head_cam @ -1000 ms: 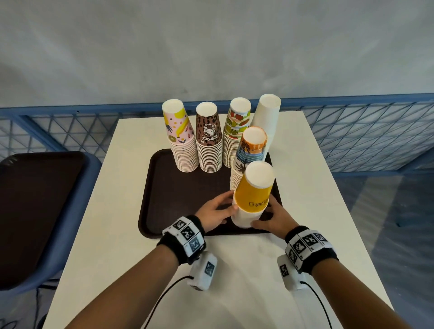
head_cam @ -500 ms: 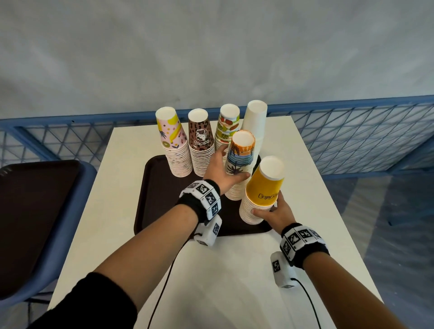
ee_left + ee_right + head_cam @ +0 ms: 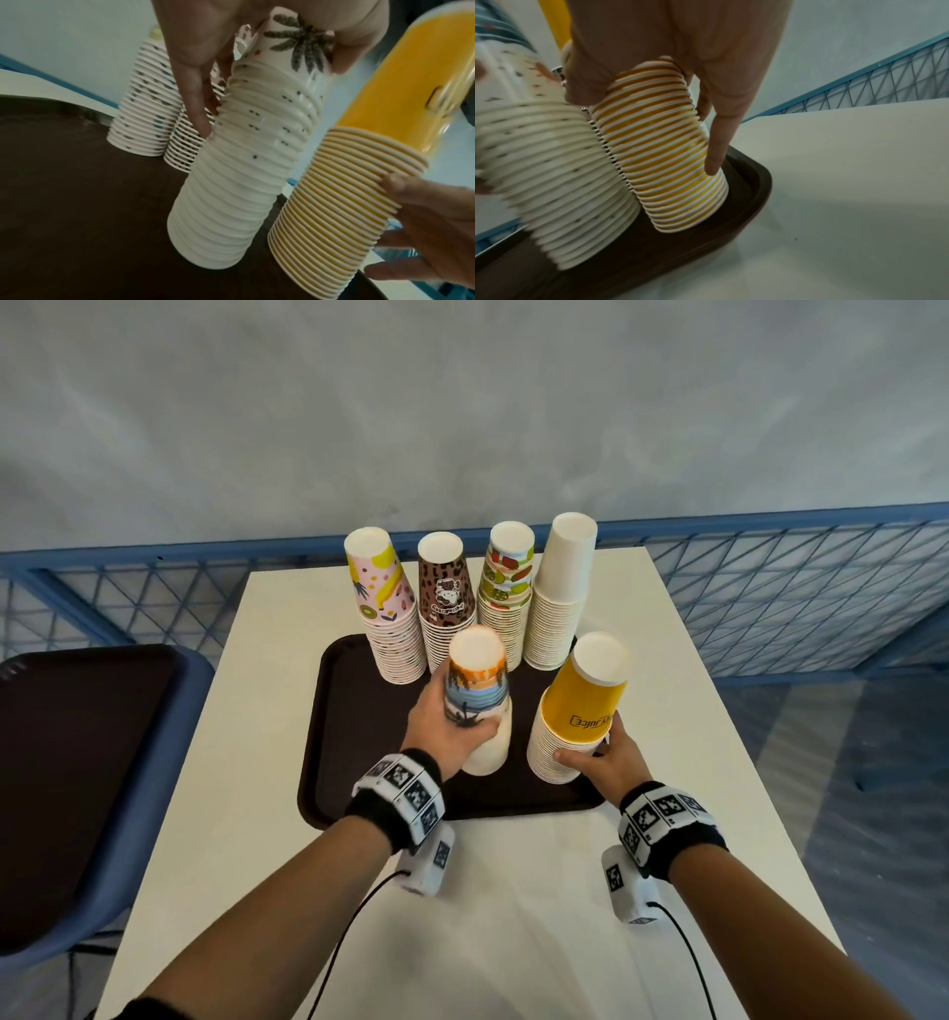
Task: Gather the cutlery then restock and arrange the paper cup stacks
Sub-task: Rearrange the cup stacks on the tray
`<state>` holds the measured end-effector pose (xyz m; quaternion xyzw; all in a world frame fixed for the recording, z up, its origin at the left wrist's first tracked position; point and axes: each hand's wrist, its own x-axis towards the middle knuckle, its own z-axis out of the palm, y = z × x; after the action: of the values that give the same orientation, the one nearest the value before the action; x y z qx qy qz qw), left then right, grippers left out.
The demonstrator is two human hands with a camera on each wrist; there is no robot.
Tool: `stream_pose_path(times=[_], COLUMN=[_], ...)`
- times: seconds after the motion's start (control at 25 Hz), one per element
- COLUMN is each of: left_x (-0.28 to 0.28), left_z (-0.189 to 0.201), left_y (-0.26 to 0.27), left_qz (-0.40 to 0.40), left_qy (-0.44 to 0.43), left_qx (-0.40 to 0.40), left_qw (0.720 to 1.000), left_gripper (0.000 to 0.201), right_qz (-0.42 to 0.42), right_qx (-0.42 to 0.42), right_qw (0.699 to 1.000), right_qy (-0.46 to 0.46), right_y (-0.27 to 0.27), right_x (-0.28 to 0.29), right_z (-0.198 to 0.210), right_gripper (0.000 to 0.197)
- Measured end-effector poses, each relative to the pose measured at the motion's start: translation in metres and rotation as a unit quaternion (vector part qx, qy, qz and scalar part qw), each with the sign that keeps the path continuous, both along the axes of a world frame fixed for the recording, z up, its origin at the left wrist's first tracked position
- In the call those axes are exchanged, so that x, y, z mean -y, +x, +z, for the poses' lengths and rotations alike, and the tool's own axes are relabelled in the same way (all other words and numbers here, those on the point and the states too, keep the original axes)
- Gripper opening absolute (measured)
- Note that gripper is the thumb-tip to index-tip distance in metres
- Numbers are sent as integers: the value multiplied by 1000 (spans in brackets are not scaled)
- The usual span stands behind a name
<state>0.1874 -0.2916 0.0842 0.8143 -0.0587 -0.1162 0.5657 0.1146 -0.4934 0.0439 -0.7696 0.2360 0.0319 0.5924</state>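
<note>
While both hands (image 3: 518, 742) grip, yellow stack (image 3: 575, 711) leans right.

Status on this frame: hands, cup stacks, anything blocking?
Left hand grips palm-print stack. Right hand grips yellow stack. Both stacks on brown tray, front of four-stack row. Nothing blocking.

Black wristbands (image 3: 396, 806), checkered marker blocks (image 3: 662, 811), white wrist cameras (image 3: 429, 862), black cables (image 3: 341, 934)

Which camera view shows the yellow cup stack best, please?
The head view: the whole yellow cup stack shows, tilted on the tray, gripped by the right hand. The left wrist view crops its top; the right wrist view shows only its ribbed lower rims.
</note>
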Motion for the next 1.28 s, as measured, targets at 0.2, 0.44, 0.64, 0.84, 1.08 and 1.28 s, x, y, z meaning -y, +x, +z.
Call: stream_pose_path(times=[0.2, 0.44, 0.64, 0.84, 1.08, 1.28], left_x=[-67, -112, -124, -122, -128, -131], left_z=[-1, -3, -4, -5, -6, -24], left_y=[8, 76, 121, 147, 153, 118], left_qz=[127, 230, 192, 171, 135, 145], left_qy=[25, 45, 32, 10, 3, 66], left_qx=[19, 39, 26, 22, 22, -144], left_qw=[991, 971, 980, 985, 991, 977], left_gripper=[74, 75, 75, 78, 83, 93], right_qz=[10, 16, 28, 42, 75, 104], right_qx=[11, 11, 3, -1, 5, 2], right_qw=[1000, 1000, 1000, 999, 997, 994], right_qy=[-2, 3, 5, 15, 26, 36], right_y=[13, 25, 33, 44, 53, 58], right_x=[-11, -27, -34, -43, -61, -78], right_z=[-3, -3, -5, -5, -10, -12], right_gripper=[80, 79, 79, 77, 72, 72])
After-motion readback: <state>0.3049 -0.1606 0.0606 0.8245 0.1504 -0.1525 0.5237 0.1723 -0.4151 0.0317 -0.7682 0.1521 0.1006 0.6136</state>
